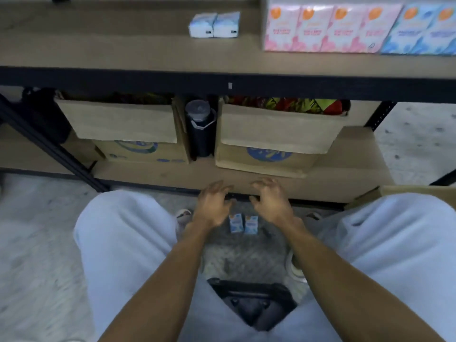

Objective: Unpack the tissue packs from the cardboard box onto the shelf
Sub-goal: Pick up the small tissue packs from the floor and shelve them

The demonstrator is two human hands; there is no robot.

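Note:
Two small blue-and-white tissue packs [243, 224] stand side by side on the floor between my knees. My left hand [214, 206] hovers just above and left of them, fingers spread and holding nothing. My right hand [271, 202] hovers above and right of them, fingers curled apart, also holding nothing. Two more small white-blue packs [214, 25] sit on the upper shelf board [123, 50]. To their right stands a row of pink packs [328, 28] and blue packs [424, 30]. A cardboard box corner [404, 191] shows at the right by my knee.
The lower shelf holds two open cardboard boxes [128, 129] [278, 137] with colourful contents and a dark bottle [200, 129] between them. A black shelf beam [222, 83] crosses the view. My knees in light trousers flank the hands. A black stool edge [251, 302] sits below.

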